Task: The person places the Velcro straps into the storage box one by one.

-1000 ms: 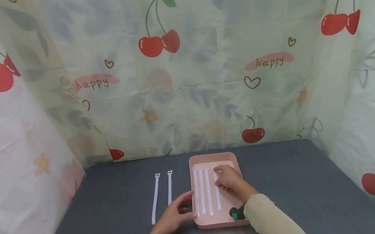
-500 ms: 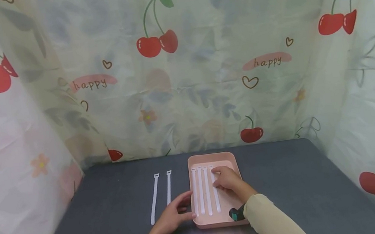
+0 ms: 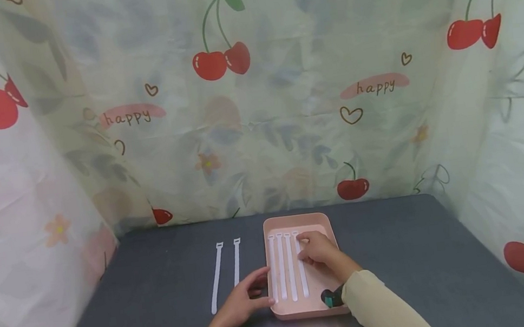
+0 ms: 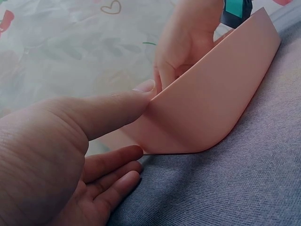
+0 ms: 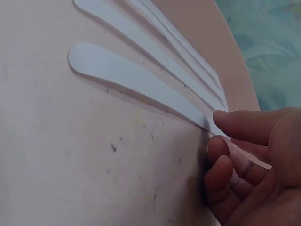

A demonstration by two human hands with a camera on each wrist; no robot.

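Two hands at the pink tray [image 3: 329, 231]: right hand [image 3: 319, 249] grip pinching a white strap [image 3: 301, 273], left hand [image 3: 242, 302] relaxed against its side.

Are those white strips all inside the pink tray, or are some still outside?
Some are outside: four strips lie in the pink tray, and two more lie on the dark table left of it.

4 straps [image 3: 286, 264] in tray [image 3: 324, 220]; 2 straps [image 3: 226, 269] left on table [image 3: 425, 252].
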